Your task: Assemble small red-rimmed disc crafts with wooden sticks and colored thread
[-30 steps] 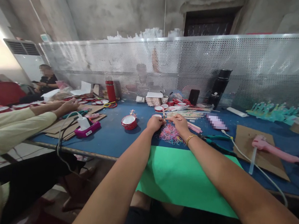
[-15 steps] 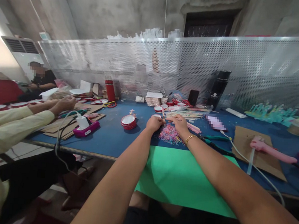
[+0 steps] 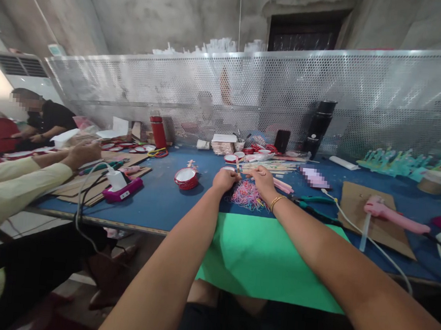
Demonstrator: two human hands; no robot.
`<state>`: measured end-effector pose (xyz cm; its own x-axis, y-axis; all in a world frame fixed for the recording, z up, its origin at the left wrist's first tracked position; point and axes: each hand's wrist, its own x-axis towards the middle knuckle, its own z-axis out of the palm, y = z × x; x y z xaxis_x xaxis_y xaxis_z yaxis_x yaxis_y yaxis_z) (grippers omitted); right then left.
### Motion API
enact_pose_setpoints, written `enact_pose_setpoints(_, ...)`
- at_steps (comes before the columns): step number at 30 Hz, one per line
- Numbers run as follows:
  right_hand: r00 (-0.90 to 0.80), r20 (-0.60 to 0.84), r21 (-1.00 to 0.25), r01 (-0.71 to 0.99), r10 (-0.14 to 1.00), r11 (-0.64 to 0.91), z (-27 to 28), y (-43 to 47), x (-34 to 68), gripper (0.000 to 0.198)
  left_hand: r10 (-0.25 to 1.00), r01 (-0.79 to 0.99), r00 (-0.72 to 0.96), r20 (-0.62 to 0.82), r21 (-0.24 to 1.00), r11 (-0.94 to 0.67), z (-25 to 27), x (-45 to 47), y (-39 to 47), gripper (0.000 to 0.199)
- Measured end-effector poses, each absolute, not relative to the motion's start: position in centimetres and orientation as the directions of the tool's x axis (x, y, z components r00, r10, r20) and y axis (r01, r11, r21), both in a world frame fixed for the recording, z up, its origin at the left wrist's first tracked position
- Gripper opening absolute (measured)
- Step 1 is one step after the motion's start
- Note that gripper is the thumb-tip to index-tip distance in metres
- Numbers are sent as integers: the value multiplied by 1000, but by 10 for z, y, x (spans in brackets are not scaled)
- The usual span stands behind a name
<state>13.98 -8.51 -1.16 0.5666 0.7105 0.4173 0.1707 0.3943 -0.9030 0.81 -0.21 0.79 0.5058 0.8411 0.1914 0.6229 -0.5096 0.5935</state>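
Observation:
Over a tangled pile of pink, blue and purple strings [image 3: 249,195], my two hands work close together. My left hand [image 3: 225,180] is closed with its fingertips around a small flat craft stick [image 3: 238,163], which stands up from the grip. Just across from it, my right hand [image 3: 262,180] is pinched, the thumb against the forefinger; whatever is between them is too small to make out. A green sheet [image 3: 266,260] lies over the table edge and my lap, below my forearms.
Left of my hands sits a stack of red-rimmed round pieces [image 3: 186,178]. Teal-handled pliers [image 3: 313,199], a pink glue gun [image 3: 396,214] on cardboard and a white cable lie right. A purple power strip [image 3: 123,190] and a co-worker's hands [image 3: 84,152] are at left.
My view has turned slightly, so the scene sits a little further left. Both my hands keep nearly the same pose above the strings, and the stick stays in my left hand.

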Motion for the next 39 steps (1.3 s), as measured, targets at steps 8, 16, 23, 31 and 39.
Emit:
enact_pose_setpoints(8,540,428,-901,188,725,392,-8,-89,137,13,836,626,510,200,581,-520,5,8,0,22)
enact_pose_setpoints(16,614,399,-913,194,681,359,-7,-91,138,16,839,626,504,204,583,-518,5,7,-1,24)
enact_pose_setpoints(23,571,403,-913,194,715,360,-5,-91,136,16,840,634,506,198,574,-518,5,8,1,26)
enact_pose_setpoints(31,569,399,-915,195,719,353,-4,-91,135,16,833,632,516,199,568,-527,8,8,-1,25)
enact_pose_setpoints(39,604,395,-913,174,692,370,-9,-86,140,14,838,632,510,196,576,-519,8,8,-2,25)
